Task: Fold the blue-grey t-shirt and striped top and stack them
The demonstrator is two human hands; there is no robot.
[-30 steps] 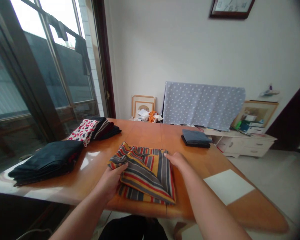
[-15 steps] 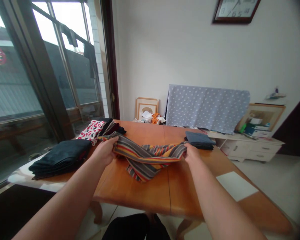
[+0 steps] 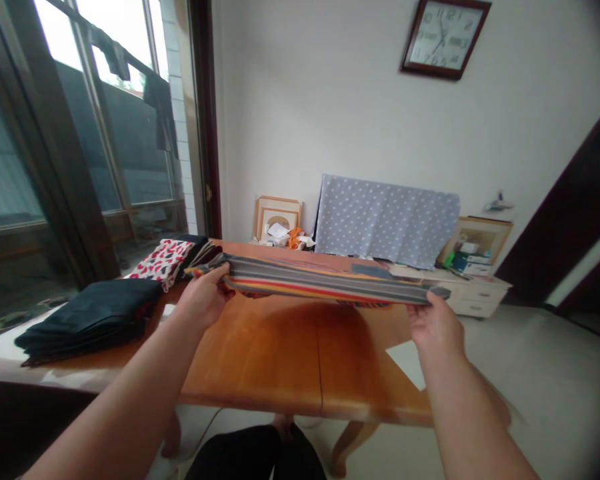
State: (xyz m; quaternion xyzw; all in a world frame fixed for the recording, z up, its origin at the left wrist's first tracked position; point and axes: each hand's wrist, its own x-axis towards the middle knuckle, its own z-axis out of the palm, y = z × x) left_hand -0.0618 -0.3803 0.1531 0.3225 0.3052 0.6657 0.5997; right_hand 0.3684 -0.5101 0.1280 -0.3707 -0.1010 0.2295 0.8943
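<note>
A striped cloth [image 3: 325, 283] in grey, orange and red hangs stretched out flat in the air above the wooden table [image 3: 280, 360]. My left hand [image 3: 205, 297] is closed on its left end. My right hand [image 3: 435, 327] is closed on its right end, beyond the table's right side. I see the cloth almost edge-on, so its upper face is mostly hidden.
A folded dark cloth pile [image 3: 90, 320] lies at the table's left. Behind it sit a red-and-white patterned cloth [image 3: 163, 260] and dark folded pieces. A dotted grey fabric [image 3: 385, 220] leans on the far wall by a low white cabinet [image 3: 475, 297]. Windows run along the left.
The striped cloth lay folded on the table, then both hands lifted it and pulled it apart. It is now spread taut and level, and my right hand has moved out to the right.
</note>
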